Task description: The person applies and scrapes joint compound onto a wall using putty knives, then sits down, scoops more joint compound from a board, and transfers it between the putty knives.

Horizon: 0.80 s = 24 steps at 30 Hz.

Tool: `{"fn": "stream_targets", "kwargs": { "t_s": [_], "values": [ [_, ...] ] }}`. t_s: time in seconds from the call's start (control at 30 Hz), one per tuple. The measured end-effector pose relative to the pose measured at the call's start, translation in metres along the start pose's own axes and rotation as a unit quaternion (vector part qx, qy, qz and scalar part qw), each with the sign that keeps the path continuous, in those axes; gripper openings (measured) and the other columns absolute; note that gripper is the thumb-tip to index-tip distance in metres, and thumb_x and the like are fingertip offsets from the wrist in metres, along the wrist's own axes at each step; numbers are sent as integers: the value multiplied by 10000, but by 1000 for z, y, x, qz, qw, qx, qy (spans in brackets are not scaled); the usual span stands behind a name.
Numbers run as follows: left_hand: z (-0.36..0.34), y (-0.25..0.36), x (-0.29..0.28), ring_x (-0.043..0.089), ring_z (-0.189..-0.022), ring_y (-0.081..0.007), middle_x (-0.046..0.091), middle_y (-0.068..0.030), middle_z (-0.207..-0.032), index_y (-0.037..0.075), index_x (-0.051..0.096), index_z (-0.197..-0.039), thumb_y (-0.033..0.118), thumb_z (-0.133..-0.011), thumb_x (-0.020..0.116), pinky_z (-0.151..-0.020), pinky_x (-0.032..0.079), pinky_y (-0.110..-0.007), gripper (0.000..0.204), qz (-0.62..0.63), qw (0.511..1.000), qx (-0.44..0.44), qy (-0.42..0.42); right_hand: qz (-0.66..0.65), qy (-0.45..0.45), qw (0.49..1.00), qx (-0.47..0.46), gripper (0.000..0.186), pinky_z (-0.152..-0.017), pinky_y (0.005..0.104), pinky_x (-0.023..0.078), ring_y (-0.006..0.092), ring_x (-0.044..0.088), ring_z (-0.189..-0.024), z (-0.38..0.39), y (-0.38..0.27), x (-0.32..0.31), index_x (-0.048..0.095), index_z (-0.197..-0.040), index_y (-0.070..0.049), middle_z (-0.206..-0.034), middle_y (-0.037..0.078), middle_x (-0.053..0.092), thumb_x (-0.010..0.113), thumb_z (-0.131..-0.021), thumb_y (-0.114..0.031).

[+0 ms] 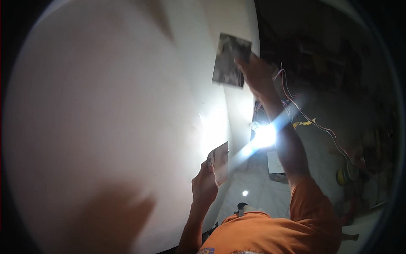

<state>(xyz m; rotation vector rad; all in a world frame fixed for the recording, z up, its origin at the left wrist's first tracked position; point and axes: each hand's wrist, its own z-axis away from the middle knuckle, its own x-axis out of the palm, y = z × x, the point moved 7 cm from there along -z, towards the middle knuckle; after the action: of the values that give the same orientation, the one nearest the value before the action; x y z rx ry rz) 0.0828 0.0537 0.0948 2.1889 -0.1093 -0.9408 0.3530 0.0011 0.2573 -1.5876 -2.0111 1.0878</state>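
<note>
From afar I watch the right hand (257,75), fingers closed on one edge of a grey plate (229,67) over the pale curved surface (110,106), and the left hand (204,187), fingers pinching a second plate (221,164) lower down, edge grips probably leaving both faces free

Orange shirt (253,233), short loose sleeve (311,203), small bluish emblem (206,250); bare forearms (193,230)
</note>
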Motion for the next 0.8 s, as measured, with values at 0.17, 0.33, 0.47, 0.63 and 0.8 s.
{"fn": "stream_targets", "kwargs": {
  "t_s": [0.17, 0.33, 0.47, 0.63, 0.8],
  "values": [
    [1, 0, -16, 546, -544, -351, 529, -176, -631, -5, 462, -930, 236, -979, 331, -523, 440, -404, 279, 83, 992, -99, -8, 129, 16, 985, -116, 320, -752, 432, 489, 334, 627, -807, -129, -16, 26, 585, -1050, 10, -875, 228, 634, 482, -833, -201],
    [7, -11, -19, 568, -640, -360, 549, -199, -774, -8, 464, -959, 183, -974, 329, -563, 461, -416, 234, 25, 999, -35, -3, 238, 48, 941, -235, 336, -808, 445, 500, 372, 624, -897, -198, -57, 40, 566, -1032, 65, -944, 256, 624, 462, -794, -148],
    [7, -5, -14, 580, -734, -382, 537, -218, -909, -16, 480, -1009, 136, -965, 326, -611, 484, -425, 221, -22, 999, 15, -28, 249, 85, 938, -226, 319, -817, 473, 472, 406, 606, -902, -234, -75, 26, 570, -1025, 21, -917, 274, 620, 447, -821, -190],
    [3, 2, -31, 614, -761, -320, 577, -193, -939, -11, 502, -1054, 136, -926, 439, -649, 509, -394, 204, 101, 985, -131, -41, 260, 84, 936, -220, 331, -837, 464, 470, 401, 600, -935, -237, -113, 37, 562, -1037, 27, -952, 273, 619, 445, -812, -186],
    [5, -2, -26, 650, -819, -229, 628, -156, -958, 4, 506, -1134, 137, -907, 530, -705, 535, -340, 264, 76, 992, -78, -64, 337, 72, 915, -212, 365, -856, 422, 489, 372, 598, -987, -260, -115, 42, 551, -1044, 61, -1016, 252, 604, 531, -768, -177]
  ]
}}
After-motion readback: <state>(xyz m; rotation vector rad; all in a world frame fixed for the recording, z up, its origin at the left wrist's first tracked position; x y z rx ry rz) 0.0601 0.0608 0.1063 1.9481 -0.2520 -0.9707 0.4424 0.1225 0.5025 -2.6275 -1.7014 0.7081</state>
